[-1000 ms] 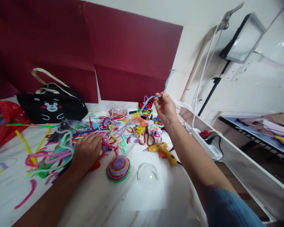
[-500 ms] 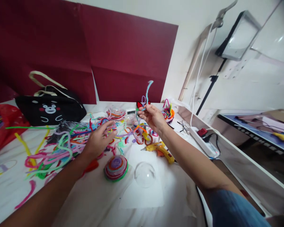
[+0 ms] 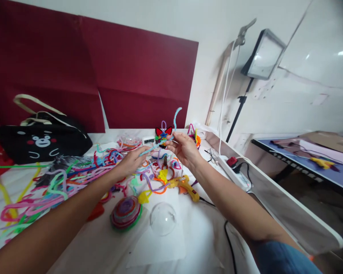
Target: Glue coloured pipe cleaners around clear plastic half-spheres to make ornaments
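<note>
A light-blue fuzzy strip [image 3: 153, 147] is held in the air above the table [image 3: 88, 251], pinched between the thumb and fingers of the right hand [image 3: 185, 149]. Its long axis is directed from near left to far right between the hands; past the right fingers it is bent upward, so its raised tip is nearer to the right hand. The other end is met by the fingers of the left hand [image 3: 133, 161]; whether they are closed on it cannot be told. On the white, veined surface, a tangled pile of coloured strips [image 3: 85, 175] is spread at left, a yellow glue gun [image 3: 185, 184] is laid at right, and a clear dome [image 3: 163, 219] is placed nearer. Behind, a dark red sheet [image 3: 143, 76] is seen against the wall [image 3: 211, 23].
</note>
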{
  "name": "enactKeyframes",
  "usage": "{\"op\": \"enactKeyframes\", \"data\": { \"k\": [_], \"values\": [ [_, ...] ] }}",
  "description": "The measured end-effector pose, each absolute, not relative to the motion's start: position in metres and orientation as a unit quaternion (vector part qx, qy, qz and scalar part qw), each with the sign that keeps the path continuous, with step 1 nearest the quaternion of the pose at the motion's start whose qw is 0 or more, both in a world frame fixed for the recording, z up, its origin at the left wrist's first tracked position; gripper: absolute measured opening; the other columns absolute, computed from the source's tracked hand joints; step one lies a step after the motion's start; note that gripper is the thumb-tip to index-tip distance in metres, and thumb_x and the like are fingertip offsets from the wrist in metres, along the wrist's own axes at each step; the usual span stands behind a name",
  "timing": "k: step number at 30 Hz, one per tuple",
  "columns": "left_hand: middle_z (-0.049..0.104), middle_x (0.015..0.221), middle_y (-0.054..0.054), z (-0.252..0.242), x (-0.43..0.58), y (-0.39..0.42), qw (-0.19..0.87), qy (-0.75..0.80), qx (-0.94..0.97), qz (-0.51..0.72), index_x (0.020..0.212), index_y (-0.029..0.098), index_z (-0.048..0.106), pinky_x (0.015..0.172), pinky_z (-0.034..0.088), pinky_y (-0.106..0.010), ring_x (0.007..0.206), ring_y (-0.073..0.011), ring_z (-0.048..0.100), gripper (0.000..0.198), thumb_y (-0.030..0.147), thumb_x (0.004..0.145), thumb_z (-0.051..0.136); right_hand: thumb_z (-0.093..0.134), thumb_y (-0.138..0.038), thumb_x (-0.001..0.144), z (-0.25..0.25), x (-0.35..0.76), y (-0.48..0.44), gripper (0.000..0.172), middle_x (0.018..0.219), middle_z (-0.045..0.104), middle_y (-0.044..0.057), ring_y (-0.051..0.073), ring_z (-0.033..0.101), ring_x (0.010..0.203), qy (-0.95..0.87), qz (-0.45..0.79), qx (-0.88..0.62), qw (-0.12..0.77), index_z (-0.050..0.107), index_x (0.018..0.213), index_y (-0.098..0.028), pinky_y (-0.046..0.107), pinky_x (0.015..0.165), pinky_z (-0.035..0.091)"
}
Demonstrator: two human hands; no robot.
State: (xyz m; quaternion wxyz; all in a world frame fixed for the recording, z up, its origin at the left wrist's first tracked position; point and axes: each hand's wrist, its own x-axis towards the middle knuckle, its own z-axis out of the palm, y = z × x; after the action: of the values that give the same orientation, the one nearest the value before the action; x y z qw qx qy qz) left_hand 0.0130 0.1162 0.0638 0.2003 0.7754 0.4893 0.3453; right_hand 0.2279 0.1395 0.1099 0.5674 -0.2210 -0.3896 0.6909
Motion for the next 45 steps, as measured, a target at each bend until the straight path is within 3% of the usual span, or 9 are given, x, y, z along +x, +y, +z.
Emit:
{"op": "enactKeyframes", "data": {
  "k": [4, 8, 12, 17, 22, 27, 33, 45],
  "values": [
    [0.037, 0.052, 0.007, 0.074, 0.017, 0.085, 0.293, 0.443, 0.803, 0.27, 0.116, 0.018, 0.059, 0.044, 0.035, -0.025, 0.045, -0.0134, 0.037, 0.045, 0.051, 0.095, 0.036, 0.065, -0.017, 0.086, 0.09, 0.248, 0.137, 0.008, 0.067, 0.069, -0.003, 0.009, 0.065, 0.048, -0.38, 0.697, -0.245, 0.557, 0.059, 0.082, -0.018, 0.015, 0.043, 0.051],
    [0.043, 0.053, 0.004, 0.087, 0.026, 0.06, 0.368, 0.398, 0.804, 0.244, 0.071, 0.02, 0.054, 0.047, 0.035, -0.025, 0.048, -0.0114, 0.038, 0.049, 0.061, 0.093, 0.04, 0.066, -0.021, 0.086, 0.082, 0.261, 0.13, 0.011, 0.067, 0.07, 0.0, 0.009, 0.064, 0.048, -0.377, 0.699, -0.259, 0.55, 0.059, 0.078, -0.017, 0.015, 0.04, 0.05],
    [0.041, 0.048, 0.003, 0.088, 0.029, 0.053, 0.451, 0.388, 0.738, 0.318, 0.054, 0.02, 0.046, 0.044, 0.029, -0.026, 0.045, -0.0108, 0.034, 0.059, 0.068, 0.087, 0.046, 0.071, -0.025, 0.083, 0.082, 0.267, 0.123, 0.021, 0.059, 0.067, 0.0, 0.01, 0.064, 0.049, -0.382, 0.693, -0.266, 0.551, 0.058, 0.069, -0.016, 0.015, 0.04, 0.049],
    [0.029, 0.045, 0.004, 0.078, 0.024, 0.05, 0.475, 0.392, 0.666, 0.421, 0.051, 0.022, 0.04, 0.043, 0.023, -0.026, 0.045, -0.0118, 0.025, 0.059, 0.061, 0.095, 0.035, 0.075, -0.025, 0.077, 0.086, 0.274, 0.109, 0.02, 0.063, 0.07, 0.002, 0.008, 0.059, 0.046, -0.396, 0.674, -0.259, 0.567, 0.061, 0.068, -0.016, 0.016, 0.041, 0.047],
    [0.034, 0.046, 0.003, 0.073, 0.015, 0.04, 0.517, 0.39, 0.591, 0.48, 0.05, 0.02, 0.047, 0.044, 0.028, -0.026, 0.046, -0.0123, 0.028, 0.057, 0.059, 0.091, 0.049, 0.085, -0.031, 0.067, 0.091, 0.286, 0.093, 0.027, 0.059, 0.068, -0.001, 0.007, 0.055, 0.045, -0.41, 0.65, -0.262, 0.584, 0.063, 0.069, -0.016, 0.016, 0.04, 0.044],
    [0.042, 0.047, 0.003, 0.068, 0.01, 0.033, 0.489, 0.414, 0.578, 0.505, 0.056, 0.018, 0.052, 0.045, 0.033, -0.023, 0.044, -0.0102, 0.035, 0.051, 0.06, 0.084, 0.061, 0.091, -0.039, 0.058, 0.09, 0.3, 0.077, 0.036, 0.06, 0.068, 0.003, 0.008, 0.056, 0.046, -0.436, 0.635, -0.282, 0.572, 0.068, 0.066, -0.012, 0.018, 0.042, 0.045],
    [0.049, 0.05, 0.005, 0.075, 0.013, 0.026, 0.432, 0.44, 0.549, 0.564, 0.068, 0.019, 0.051, 0.042, 0.031, -0.02, 0.042, -0.0072, 0.035, 0.046, 0.059, 0.074, 0.072, 0.09, -0.039, 0.061, 0.079, 0.318, 0.065, 0.034, 0.064, 0.072, 0.004, 0.009, 0.059, 0.048, -0.447, 0.591, -0.317, 0.592, 0.069, 0.07, -0.013, 0.018, 0.043, 0.046],
    [0.052, 0.053, 0.004, 0.076, 0.01, 0.028, 0.361, 0.455, 0.557, 0.594, 0.065, 0.019, 0.056, 0.043, 0.033, -0.019, 0.044, -0.0073, 0.04, 0.034, 0.044, 0.084, 0.066, 0.082, -0.043, 0.073, 0.075, 0.342, 0.053, 0.03, 0.07, 0.07, 0.003, 0.01, 0.061, 0.053, -0.492, 0.511, -0.361, 0.606, 0.068, 0.071, -0.016, 0.019, 0.046, 0.046]
  ]
}}
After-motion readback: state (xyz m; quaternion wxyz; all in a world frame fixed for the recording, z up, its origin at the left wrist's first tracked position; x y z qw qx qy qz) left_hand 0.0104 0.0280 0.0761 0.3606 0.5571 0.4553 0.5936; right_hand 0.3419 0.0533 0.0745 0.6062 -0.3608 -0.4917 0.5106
